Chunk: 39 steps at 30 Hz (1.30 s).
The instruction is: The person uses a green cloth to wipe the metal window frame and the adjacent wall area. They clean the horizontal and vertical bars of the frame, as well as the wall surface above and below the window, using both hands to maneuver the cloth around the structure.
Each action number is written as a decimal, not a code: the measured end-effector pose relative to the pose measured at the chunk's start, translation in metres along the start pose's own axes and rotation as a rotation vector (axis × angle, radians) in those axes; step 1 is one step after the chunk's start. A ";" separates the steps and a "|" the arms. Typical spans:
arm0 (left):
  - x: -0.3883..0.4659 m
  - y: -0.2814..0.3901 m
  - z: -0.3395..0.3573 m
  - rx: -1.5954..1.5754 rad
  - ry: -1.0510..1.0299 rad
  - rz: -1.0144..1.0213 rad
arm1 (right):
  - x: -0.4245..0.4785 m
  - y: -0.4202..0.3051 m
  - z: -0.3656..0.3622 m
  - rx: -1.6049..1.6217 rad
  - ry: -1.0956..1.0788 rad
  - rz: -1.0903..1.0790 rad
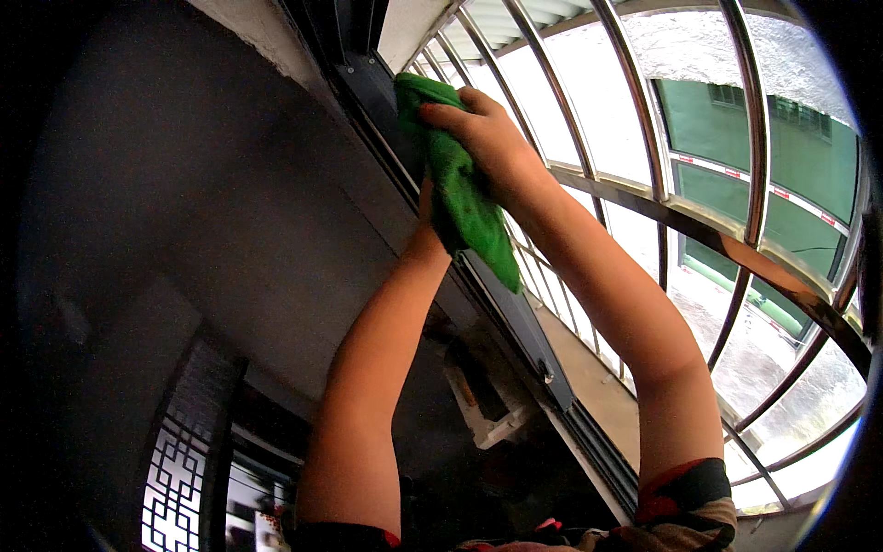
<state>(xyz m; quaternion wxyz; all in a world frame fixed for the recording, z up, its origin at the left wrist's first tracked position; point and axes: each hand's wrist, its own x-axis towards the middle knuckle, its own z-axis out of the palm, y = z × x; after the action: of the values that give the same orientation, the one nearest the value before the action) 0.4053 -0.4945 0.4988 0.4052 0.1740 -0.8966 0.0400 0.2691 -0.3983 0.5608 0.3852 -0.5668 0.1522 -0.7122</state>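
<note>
A green cloth (469, 200) hangs in folds from my right hand (493, 134), whose thumb and fingers pinch its upper part. The cloth lies over the dark metal window frame (534, 331) and covers a stretch of it. Most of my left hand (426, 200) is hidden behind the cloth, on the room side of the frame; only its edge by the wrist shows, so its grip cannot be made out. Both arms are raised and reach up along the frame.
Curved stainless-steel guard bars (638, 103) stand outside the window, close to my right arm. A small latch (546, 372) projects from the frame. The window track (600, 448) runs lower down. Indoors, a lattice panel (172, 490) shows at lower left. Green glass panes (717, 131) lie beyond the bars.
</note>
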 end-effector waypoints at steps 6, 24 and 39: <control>0.009 0.020 -0.008 0.987 -0.048 0.333 | 0.054 0.008 0.039 0.089 0.066 -0.017; 0.014 0.015 -0.005 1.133 -0.066 0.195 | 0.062 -0.004 0.079 0.252 -0.205 -0.059; 0.016 0.021 -0.002 1.093 -0.088 0.145 | 0.067 0.010 0.079 0.295 -0.374 -0.156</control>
<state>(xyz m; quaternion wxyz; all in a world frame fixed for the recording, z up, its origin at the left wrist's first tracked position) 0.3900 -0.4782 0.5133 0.2143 0.2982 -0.7710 0.5203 0.3423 -0.4358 0.6252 0.4291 -0.6364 -0.0715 -0.6370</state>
